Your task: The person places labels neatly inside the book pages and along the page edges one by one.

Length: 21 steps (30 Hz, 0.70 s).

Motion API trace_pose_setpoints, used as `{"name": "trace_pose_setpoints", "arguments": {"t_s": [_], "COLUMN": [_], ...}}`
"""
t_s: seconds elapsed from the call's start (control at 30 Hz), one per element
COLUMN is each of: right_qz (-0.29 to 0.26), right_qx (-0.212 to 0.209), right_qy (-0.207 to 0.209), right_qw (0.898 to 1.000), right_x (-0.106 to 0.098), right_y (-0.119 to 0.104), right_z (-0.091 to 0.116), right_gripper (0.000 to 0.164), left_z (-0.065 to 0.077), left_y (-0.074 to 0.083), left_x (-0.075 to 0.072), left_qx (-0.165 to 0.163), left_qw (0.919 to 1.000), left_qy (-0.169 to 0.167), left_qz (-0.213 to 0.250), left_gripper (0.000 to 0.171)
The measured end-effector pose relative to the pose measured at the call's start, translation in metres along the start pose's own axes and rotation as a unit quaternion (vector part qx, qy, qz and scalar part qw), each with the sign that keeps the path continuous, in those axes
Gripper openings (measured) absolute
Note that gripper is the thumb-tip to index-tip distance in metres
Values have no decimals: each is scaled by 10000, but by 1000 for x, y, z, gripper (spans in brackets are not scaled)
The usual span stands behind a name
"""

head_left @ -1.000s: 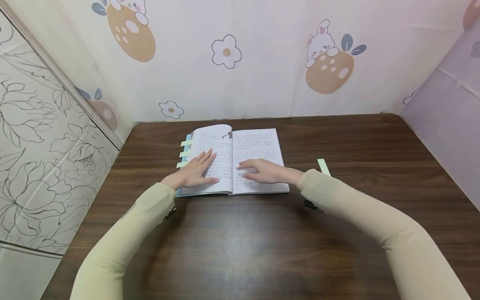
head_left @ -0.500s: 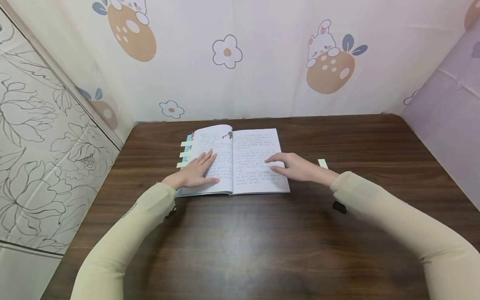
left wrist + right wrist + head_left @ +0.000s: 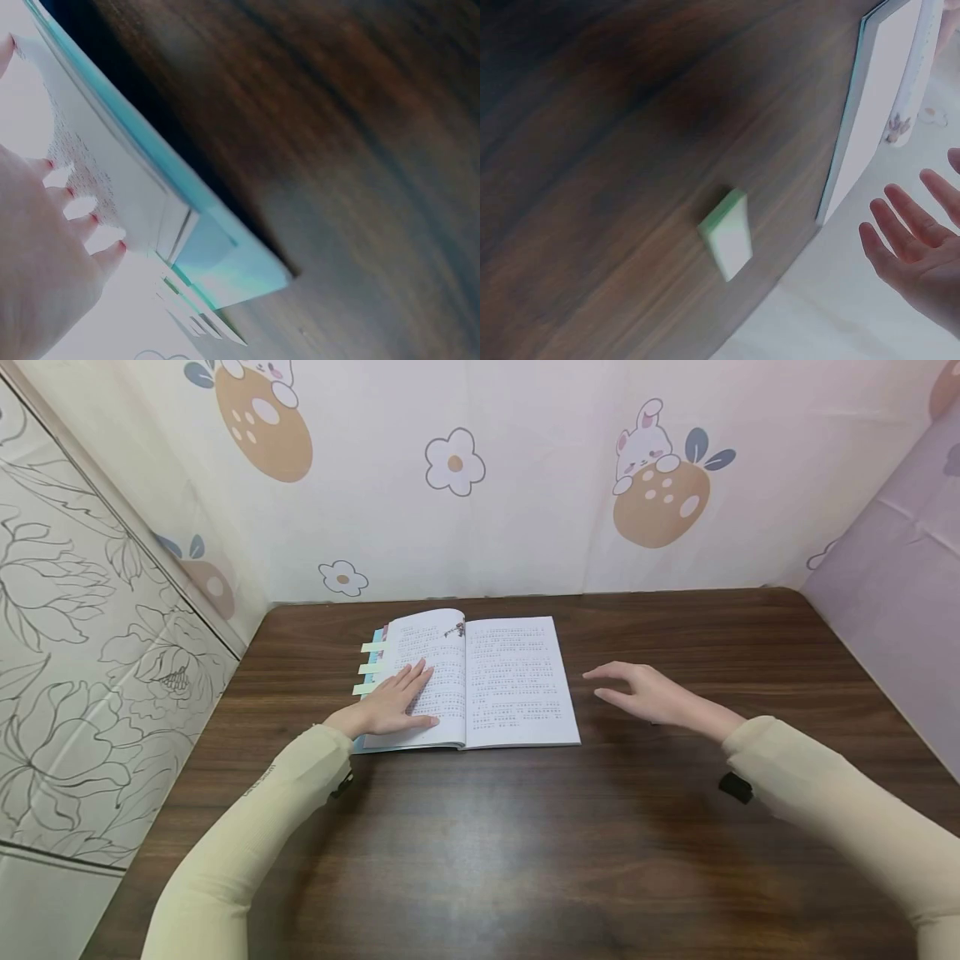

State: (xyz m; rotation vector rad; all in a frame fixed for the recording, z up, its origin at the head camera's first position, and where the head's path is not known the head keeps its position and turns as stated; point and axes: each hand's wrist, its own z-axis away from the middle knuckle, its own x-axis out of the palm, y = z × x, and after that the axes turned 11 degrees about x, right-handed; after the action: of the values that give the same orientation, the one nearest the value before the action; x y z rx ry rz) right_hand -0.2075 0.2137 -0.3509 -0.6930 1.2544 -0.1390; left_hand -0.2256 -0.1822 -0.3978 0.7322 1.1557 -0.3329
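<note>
An open book (image 3: 517, 681) with printed pages lies on the table. My left hand (image 3: 386, 702) rests on its left page with fingers spread. In the left wrist view the blue cover (image 3: 225, 255) shows beneath the pages. Pale green sticky tabs (image 3: 369, 669) stick out from the book's left edge. My right hand (image 3: 651, 695) hovers over the table, right of the book, its fingers loosely extended and holding nothing. Below it, in the right wrist view, lies a small pale green pad of sticky notes (image 3: 732, 238); in the head view the hand and forearm hide it.
The dark wooden table (image 3: 450, 860) carries the book near its far edge. Behind stands a wall covering (image 3: 525, 527) with rabbit and flower prints. A white panel (image 3: 97, 652) with line-drawn flowers borders the left side.
My right hand has moved right, off the book's right page, to above the sticky notes, now covered in the head view. The left hand has stayed on the left page.
</note>
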Motion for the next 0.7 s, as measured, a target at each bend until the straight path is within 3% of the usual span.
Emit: {"name": "trace_pose_setpoints", "arguments": {"t_s": [0.33,0.7], "right_qz": [251,613], "right_qx": [176,483], "right_qy": [206,-18], "right_qw": [9993,9970], "right_x": [-12,-15], "right_y": [25,54], "right_z": [23,34], "right_gripper": [42,54], "left_z": [0,0], "left_y": [0,0], "left_x": [0,1], "left_qx": [28,29], "left_qw": [10000,10000], "left_qy": [25,18], "left_qz": [43,77], "left_gripper": [85,85]}}
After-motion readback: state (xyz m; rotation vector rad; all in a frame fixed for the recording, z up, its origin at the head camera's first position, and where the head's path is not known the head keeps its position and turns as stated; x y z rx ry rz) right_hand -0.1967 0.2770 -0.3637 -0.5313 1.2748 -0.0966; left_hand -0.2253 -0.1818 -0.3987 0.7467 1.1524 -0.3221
